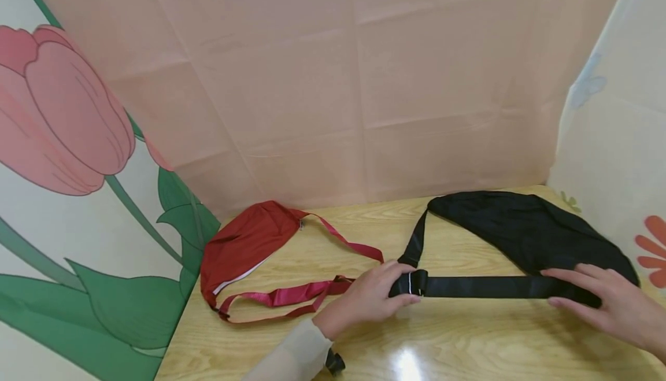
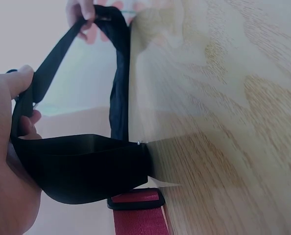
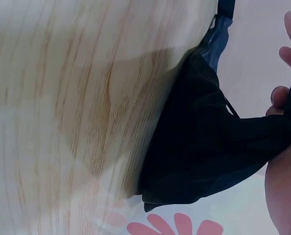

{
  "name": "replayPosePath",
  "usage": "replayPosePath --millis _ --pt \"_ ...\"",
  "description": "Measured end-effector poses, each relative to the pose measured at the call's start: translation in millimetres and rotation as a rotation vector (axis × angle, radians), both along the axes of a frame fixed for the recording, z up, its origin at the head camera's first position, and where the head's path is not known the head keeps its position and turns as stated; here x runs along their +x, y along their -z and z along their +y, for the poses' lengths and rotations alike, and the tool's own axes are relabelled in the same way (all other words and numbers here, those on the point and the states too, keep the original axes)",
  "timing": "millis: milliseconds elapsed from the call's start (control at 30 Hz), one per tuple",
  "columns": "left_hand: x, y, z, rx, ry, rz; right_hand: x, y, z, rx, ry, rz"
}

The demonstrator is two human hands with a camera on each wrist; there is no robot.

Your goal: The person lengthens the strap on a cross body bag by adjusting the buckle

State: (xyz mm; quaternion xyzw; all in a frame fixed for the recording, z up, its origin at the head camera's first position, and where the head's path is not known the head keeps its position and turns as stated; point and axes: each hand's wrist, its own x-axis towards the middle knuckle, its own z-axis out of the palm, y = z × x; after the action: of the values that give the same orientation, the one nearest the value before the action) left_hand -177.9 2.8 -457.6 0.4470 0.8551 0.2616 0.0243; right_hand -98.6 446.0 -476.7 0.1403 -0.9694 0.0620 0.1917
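A black waist bag [image 1: 520,228] lies on the wooden table at the right, its strap [image 1: 478,287] pulled straight in front of it. My left hand [image 1: 361,295] grips the strap beside its slider buckle [image 1: 417,283]. At the other end, near the bag's right corner, my right hand [image 1: 606,303] pinches the strap between thumb and fingers. In the left wrist view the black strap [image 2: 86,169] loops below the left palm. The right wrist view has the bag's end [image 3: 199,142] raised toward the right hand.
A red waist bag [image 1: 250,242] with a loosely looped red strap [image 1: 291,295] lies at the left, near my left hand. A black buckle end [image 1: 335,362] rests by the left sleeve. Fabric-covered walls stand behind and on both sides of the table [image 1: 468,346].
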Motion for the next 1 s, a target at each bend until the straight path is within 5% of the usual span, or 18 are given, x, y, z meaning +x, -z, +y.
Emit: replayPosePath --millis 233,467,1000 --pt "0.0 -1.2 -0.7 -0.007 0.006 0.001 -3.5 3.0 3 -0.004 0.005 -0.021" --pt "-2.3 0.8 -5.3 -0.006 -0.037 -0.008 -6.3 7.6 20 -0.055 -0.105 0.095" --pt "2.0 -2.3 -7.8 0.008 -0.011 0.063 -14.3 7.5 32 -0.081 -0.169 0.120"
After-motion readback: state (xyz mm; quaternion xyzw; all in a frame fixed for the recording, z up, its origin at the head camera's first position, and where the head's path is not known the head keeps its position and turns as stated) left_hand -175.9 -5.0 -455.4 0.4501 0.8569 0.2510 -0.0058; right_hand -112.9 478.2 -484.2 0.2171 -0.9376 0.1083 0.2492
